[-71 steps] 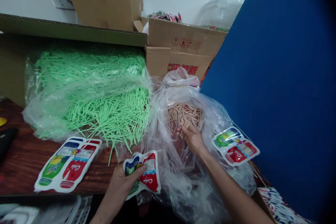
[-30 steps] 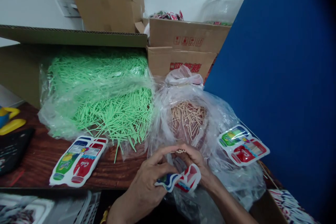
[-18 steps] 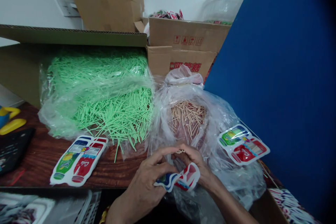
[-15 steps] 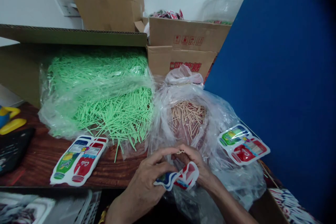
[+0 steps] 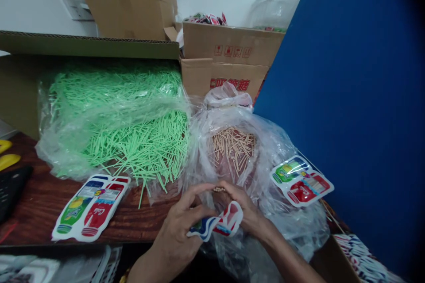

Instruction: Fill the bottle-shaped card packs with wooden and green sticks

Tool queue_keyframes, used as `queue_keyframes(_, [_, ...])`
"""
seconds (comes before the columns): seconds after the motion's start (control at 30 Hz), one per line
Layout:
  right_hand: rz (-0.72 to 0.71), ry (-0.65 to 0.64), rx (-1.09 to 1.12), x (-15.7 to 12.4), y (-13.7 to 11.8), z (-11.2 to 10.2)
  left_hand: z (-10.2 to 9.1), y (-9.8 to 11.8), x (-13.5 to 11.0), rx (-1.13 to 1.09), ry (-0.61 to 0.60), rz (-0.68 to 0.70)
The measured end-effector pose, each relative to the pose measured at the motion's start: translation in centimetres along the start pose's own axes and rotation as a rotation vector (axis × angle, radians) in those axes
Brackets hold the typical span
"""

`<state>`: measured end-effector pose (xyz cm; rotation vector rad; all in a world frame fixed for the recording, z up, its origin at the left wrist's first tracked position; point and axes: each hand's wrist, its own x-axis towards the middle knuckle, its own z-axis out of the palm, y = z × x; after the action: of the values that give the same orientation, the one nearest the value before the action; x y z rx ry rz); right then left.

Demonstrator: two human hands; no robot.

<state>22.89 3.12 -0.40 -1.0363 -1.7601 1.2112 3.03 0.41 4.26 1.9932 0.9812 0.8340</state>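
Observation:
At the bottle-shaped pouch (image 5: 229, 219), printed in red and blue, my left hand (image 5: 179, 230) is closed on its left side, and its mouth bulges apart. A small bundle of brown sticks (image 5: 219, 189) shows end-on between the fingertips of both hands. My right hand (image 5: 247, 212) is curled around the bundle, with its palm side against the pouch; its lower fingers are hidden. Just beyond the hands, loose brown sticks (image 5: 234, 146) lie in an open clear plastic bag (image 5: 275, 137). A flat pouch (image 5: 302, 181) rests on that bag to the right.
Many green sticks (image 5: 159, 141) spill from a plastic bag in a cardboard box (image 5: 89, 44) at left. More flat pouches (image 5: 91, 208) lie on the wooden table (image 5: 146, 225). A blue panel (image 5: 348, 97) stands at right, with cardboard boxes (image 5: 232, 44) behind.
The whole view has shifted slightly, so everything appears a little further left. Both hands keep their hold on the pouch and the brown sticks.

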Motion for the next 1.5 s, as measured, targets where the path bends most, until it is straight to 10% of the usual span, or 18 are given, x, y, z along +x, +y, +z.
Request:
queue_keyframes(0.17, [0.163, 0.294, -0.329, 2.2, 3.8, -4.4, 0.0, -0.9, -0.6, -0.11, 0.111, -0.14])
queue_keyframes(0.33, [0.335, 0.271, -0.676, 4.8, 6.6, -8.2, 0.5, -1.7, -1.3, -0.243, 0.125, -0.284])
queue_keyframes(0.73, [0.669, 0.15, -1.032, 6.4, 5.4, -5.6, 0.4, -2.6, -1.7, -0.365, 0.182, -0.354])
queue_keyframes(1.13, [0.646, 0.208, -0.923, 5.6, 6.6, -5.8, 0.7, -3.0, -1.9, -0.36, 0.161, -0.337])
queue_keyframes(1.5, [0.403, 0.438, -0.252, 4.6, 7.1, -7.5, 0.9, -3.6, -2.3, -0.369, 0.167, -0.34])
